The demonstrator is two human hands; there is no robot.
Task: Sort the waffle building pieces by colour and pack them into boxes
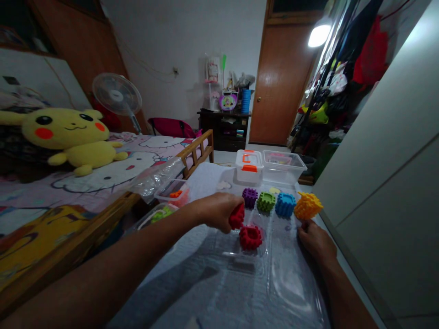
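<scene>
My left hand [219, 211] is closed around a red foam-like puzzle piece [237, 216], partly hidden by the fingers. Just below it, a knobbly red block [250, 237] with a hollow top sits on a clear plastic tray [226, 249]. My right hand [317, 242] has its fingers curled, close against the lower edge of an orange block [307, 205]; whether it grips anything is hidden. In a row beyond the hands stand a purple block [249, 198], a green block [266, 202] and a blue block [285, 204], all with notched edges.
At the table's far end stand a clear box with orange clips [248, 167] and a clear bin [284, 168]. Left of my arm are tubs with orange pieces [176, 193] and green pieces [161, 214]. A wooden bed rail [197, 153] borders the left; a pale cabinet [387, 205] flanks the right.
</scene>
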